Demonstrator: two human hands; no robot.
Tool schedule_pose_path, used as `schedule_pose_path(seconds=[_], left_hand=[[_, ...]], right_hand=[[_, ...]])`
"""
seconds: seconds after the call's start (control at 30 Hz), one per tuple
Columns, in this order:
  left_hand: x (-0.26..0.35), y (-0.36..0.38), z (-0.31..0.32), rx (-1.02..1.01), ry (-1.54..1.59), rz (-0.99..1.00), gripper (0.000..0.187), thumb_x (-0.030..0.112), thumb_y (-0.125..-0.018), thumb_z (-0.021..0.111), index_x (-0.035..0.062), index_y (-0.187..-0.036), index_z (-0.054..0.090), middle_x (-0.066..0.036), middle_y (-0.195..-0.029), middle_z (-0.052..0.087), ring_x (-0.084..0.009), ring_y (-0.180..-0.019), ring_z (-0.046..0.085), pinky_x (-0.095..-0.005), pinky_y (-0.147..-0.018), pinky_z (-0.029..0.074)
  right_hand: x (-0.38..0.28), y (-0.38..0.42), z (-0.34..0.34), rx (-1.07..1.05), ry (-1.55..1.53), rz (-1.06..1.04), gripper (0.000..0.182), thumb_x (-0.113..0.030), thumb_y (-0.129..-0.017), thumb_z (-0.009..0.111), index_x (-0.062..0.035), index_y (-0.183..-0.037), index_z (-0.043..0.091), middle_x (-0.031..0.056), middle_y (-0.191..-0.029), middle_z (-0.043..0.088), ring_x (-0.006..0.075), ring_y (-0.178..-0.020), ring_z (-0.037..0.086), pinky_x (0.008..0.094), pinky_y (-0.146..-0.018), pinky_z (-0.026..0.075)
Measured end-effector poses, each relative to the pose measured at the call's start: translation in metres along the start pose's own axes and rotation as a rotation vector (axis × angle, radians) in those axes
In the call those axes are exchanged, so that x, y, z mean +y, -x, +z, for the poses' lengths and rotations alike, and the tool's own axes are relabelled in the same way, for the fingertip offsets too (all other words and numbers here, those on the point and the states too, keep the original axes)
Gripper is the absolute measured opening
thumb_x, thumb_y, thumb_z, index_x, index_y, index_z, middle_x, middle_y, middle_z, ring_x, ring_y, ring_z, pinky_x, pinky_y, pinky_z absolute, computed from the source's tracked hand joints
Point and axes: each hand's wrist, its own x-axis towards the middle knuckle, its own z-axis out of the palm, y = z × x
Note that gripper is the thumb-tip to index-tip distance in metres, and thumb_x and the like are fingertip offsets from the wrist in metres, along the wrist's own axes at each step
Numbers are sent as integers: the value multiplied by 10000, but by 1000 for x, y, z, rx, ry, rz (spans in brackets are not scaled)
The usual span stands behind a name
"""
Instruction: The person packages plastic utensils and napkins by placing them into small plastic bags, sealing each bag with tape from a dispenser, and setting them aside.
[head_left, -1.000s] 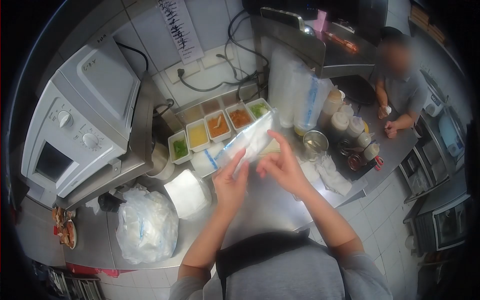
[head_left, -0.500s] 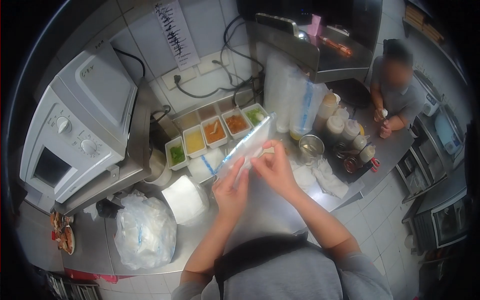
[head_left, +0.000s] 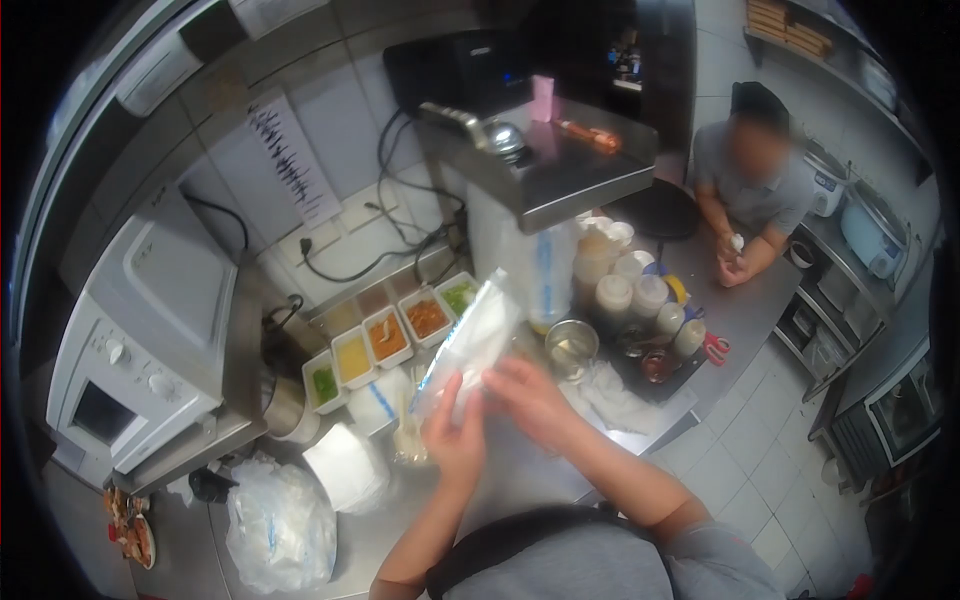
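Observation:
A flat white packet with a shiny blue-printed edge [head_left: 474, 335] is held up, tilted, over the steel counter. My left hand [head_left: 456, 425] grips its lower end, thumb and fingers pressed to it. At the packet's right side is my right hand [head_left: 530, 400], its fingers bent at the lower edge; blur hides whether they pinch it. Behind the packet stand small white trays of chopped food, such as an orange one [head_left: 387, 338] and a yellow one [head_left: 353, 360]. White sheets [head_left: 346, 468] lie left of my left hand.
A microwave [head_left: 150, 330] stands at the left, above a bulging plastic bag [head_left: 281, 525]. Squeeze bottles [head_left: 640, 290], a metal cup [head_left: 572, 346], a white cloth [head_left: 615, 397] and red scissors [head_left: 716, 348] are to the right. Another person [head_left: 750, 180] leans at the counter's far end.
The camera view has shifted, so the surroundings sit lower and further left. The packet shows more of its broad white face, and my right hand's fingers have changed position beside it.

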Motion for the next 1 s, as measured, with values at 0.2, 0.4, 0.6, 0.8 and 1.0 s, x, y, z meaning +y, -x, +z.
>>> schedule_pose_path(seconds=[0.2,0.4,0.6,0.8,1.0], left_hand=[[7,4,47,-55,151,117,628,-23,-835,581,-39,-1389,286,-164,-1413,351,-261,-1296,354,-380,-1084,249],[62,-8,69,-124,-317,410,698,100,-736,683,86,-1358,365,-195,-1439,267,-339,-1365,211,-552,-1075,177],[65,6,127,-708,-544,174,364,184,-628,805,76,-952,679,-81,-970,662,-273,-1053,576,-583,-1084,101],[49,16,138,-638,-331,-37,119,83,-675,769,21,-752,703,-79,-777,681,-216,-806,650,-463,-1015,330],[48,22,145,-527,-60,-189,77,-11,-711,727,-11,-784,701,-102,-763,683,-156,-699,631,-251,-634,475]], right_hand=[[-33,-3,-73,19,278,-243,108,-132,-840,671,-39,-793,642,-15,-922,593,75,-853,546,238,-736,459],[-120,32,-118,-125,1421,-530,83,-88,-710,645,-67,-772,592,86,-847,569,264,-766,589,371,-643,472],[-124,45,-151,-242,1520,-545,85,-137,-710,607,-65,-752,591,79,-779,571,276,-724,609,400,-606,484],[-143,43,-172,-412,1350,-500,88,-130,-739,611,-71,-799,586,98,-800,598,304,-747,614,420,-617,478],[-150,38,-187,-390,1242,-418,80,-119,-773,590,-75,-804,531,77,-775,584,287,-734,598,425,-609,429]])
